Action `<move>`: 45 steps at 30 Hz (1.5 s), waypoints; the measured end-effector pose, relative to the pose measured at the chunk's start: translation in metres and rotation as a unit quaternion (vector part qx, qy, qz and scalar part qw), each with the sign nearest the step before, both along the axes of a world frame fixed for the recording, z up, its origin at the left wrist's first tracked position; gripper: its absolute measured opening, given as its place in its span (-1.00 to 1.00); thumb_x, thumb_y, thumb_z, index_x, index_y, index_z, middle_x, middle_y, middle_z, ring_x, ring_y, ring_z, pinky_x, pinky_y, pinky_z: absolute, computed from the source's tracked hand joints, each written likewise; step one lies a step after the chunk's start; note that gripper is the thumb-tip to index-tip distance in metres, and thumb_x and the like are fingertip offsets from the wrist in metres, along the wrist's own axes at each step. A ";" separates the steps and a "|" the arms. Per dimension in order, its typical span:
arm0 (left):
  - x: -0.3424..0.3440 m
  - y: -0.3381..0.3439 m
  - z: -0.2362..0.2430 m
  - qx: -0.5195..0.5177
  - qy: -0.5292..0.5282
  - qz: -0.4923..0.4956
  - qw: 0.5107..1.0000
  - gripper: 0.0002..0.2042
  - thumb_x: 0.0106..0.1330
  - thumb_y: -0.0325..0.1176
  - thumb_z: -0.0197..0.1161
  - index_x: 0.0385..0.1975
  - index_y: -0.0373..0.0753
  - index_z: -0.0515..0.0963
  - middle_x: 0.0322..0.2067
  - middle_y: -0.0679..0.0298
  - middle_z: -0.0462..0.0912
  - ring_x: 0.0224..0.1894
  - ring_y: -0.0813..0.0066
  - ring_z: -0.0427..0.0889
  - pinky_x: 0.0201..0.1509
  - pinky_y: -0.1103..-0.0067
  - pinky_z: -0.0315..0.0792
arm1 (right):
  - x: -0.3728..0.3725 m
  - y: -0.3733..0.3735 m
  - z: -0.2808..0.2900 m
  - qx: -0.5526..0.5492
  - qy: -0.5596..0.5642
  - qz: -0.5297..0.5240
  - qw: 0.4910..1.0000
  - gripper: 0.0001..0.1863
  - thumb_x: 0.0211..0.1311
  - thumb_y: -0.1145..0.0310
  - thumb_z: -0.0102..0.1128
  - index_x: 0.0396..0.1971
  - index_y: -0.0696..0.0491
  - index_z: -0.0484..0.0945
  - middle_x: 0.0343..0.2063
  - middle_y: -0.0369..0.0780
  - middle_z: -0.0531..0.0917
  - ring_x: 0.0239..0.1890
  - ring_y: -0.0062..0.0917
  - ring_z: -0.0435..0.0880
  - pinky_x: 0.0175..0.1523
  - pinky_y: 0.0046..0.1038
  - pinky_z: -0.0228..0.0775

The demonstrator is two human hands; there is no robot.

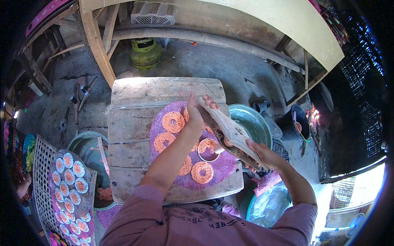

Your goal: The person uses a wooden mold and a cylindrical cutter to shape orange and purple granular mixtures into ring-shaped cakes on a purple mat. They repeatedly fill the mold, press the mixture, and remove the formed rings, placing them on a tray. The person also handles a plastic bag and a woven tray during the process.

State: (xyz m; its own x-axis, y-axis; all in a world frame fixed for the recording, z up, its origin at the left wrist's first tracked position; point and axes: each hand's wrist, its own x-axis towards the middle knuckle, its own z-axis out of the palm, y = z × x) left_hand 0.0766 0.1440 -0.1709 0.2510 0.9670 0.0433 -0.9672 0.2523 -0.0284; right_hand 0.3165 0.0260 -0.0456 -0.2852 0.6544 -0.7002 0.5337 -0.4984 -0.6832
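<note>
Both my hands are closed round a long wooden press (230, 126) made of two boards laid face to face. It slants from upper left to lower right above the work surface. My left hand (200, 114) grips the far end, fingertips curled over the edge; my right hand (264, 156) wraps the near end. Below the press, a round metal ring mould (198, 155) holds orange strands in a partial ring. Several finished orange strand rings (196, 172) lie around it on a purple sheet (222, 175). The press and my left forearm hide some of them.
Under the sheet stands a wooden plank table (129, 131). Basins flank it, one on the left (78, 141) and one on the right (269, 133). A woven tray (43, 164) carries several white-and-orange rounds. A green gas cylinder (145, 59), dark bucket (292, 123) and fire (314, 117) stand farther off.
</note>
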 end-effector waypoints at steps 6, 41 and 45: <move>-0.008 -0.024 0.010 -0.063 0.030 -0.007 0.998 -0.43 0.34 0.31 -0.27 -0.55 -0.09 0.37 -0.65 0.34 0.36 -0.50 0.32 0.42 -0.22 0.31 0.37 | -0.005 -0.019 -0.009 -0.016 0.007 0.000 1.000 -0.15 0.27 -0.40 -0.20 -0.41 0.25 0.57 -0.64 -0.17 0.58 -0.68 -0.52 0.58 -0.61 -0.49 0.44; -0.143 -0.024 0.072 0.347 -0.055 0.077 0.933 -0.42 0.49 0.11 -0.36 -0.57 -0.12 0.47 -0.64 0.36 0.57 -0.62 0.45 0.51 -0.35 0.45 0.41 | -0.064 -0.006 -0.110 0.507 -0.192 0.200 0.816 -0.35 0.14 0.34 0.16 0.29 -0.04 0.28 -0.29 -0.13 0.48 -0.28 -0.29 0.59 -0.14 -0.29 0.47; -0.197 -0.099 0.134 0.426 0.088 0.017 0.900 -0.25 0.45 0.21 -0.54 -0.68 -0.21 0.46 -0.75 0.23 0.56 -0.76 0.30 0.53 -0.57 0.36 0.47 | -0.059 -0.005 -0.090 0.513 -0.137 0.277 0.801 -0.10 0.01 0.30 0.38 0.38 -0.10 0.11 0.18 -0.06 0.34 0.14 -0.08 0.37 0.24 -0.15 0.25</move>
